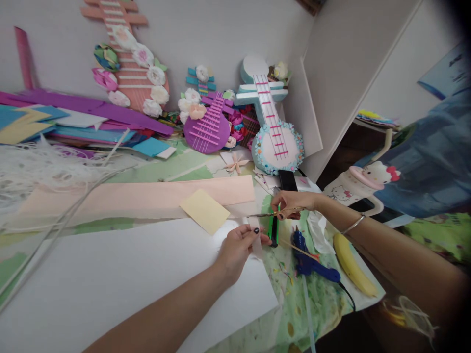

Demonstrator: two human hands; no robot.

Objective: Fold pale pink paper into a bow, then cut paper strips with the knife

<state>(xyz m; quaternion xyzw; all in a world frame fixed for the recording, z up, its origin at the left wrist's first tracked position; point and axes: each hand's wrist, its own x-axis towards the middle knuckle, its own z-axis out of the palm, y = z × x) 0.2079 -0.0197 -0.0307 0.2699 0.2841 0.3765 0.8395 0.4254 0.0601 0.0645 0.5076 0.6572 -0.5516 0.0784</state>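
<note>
- Currently pinches one white strip (255,240) between thumb and fingers of left hand (235,250), just past the far corner of the white board (110,279), hanging down from the scissors.
- Closes right hand (292,202) round the handles of one pair of scissors (265,214), blades narrow and lying across the strip's top end.
- Could probably nick the left fingers, sitting just below the blades; could also cut crooked if the limp strip twists.
- Might snag on one green-and-black cutter (273,230) lying just beside the strip, or brush one blue glue gun (311,260) nearby, perhaps hot.
- Further out, numbers one yellow card (204,211), one long peach sheet (140,196), one banana (353,267), one cat mug (353,189) and three guitar models (209,125) against the wall.
</note>
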